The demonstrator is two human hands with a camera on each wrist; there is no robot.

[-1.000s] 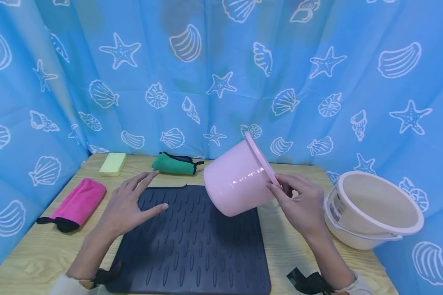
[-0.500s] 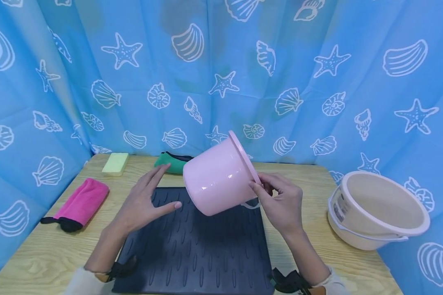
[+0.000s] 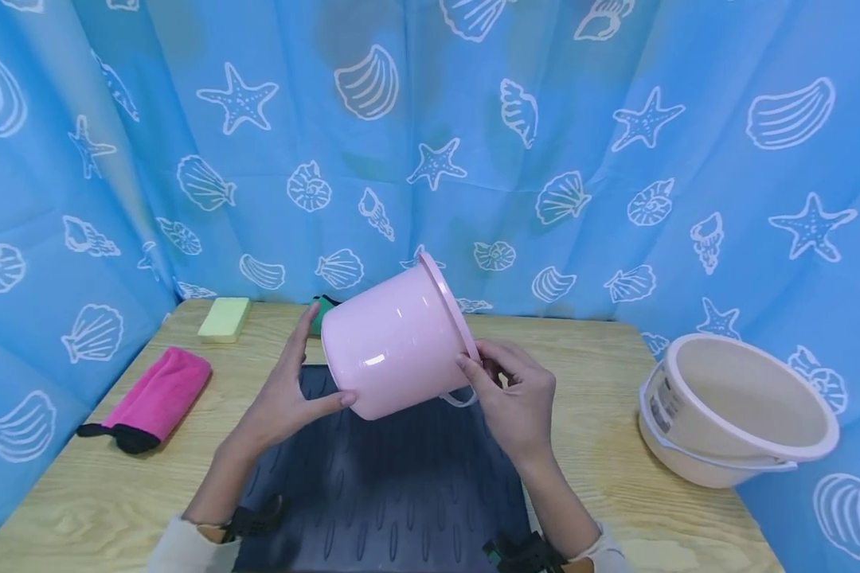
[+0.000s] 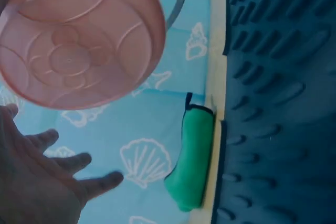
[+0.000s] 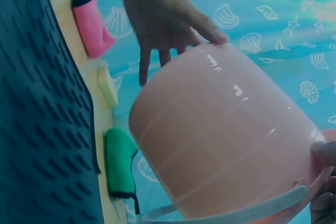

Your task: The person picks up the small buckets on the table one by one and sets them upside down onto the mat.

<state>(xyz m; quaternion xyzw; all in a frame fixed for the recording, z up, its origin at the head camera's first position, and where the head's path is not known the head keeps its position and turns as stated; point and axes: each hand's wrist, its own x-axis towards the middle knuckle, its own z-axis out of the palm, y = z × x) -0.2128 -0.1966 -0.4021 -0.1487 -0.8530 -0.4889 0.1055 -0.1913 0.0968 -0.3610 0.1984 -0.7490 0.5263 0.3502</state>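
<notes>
A pink bucket (image 3: 397, 342) is held tilted on its side above the dark ribbed mat (image 3: 401, 509), its rim toward the right and its base toward the left. My right hand (image 3: 512, 394) pinches the rim between thumb and fingers. The left hand (image 3: 279, 398) is spread beside the base, its fingers extended and the thumb tip at the lower edge. In the left wrist view, the moulded underside of the bucket (image 4: 68, 59) faces the fingers. A pale handle (image 3: 459, 398) hangs below the bucket.
A folded green cloth (image 4: 195, 156) lies behind the mat, partly hidden in the head view. A pink cloth (image 3: 159, 394) and a yellow sponge (image 3: 224, 318) lie at the left. Stacked cream basin and bucket (image 3: 731, 406) stand at the right. A blue shell-patterned curtain (image 3: 430, 143) encloses the table.
The right hand has carried the pink bucket leftward over the mat. The left hand has shifted slightly right, and the gap between its thumb and the bucket's base has closed.
</notes>
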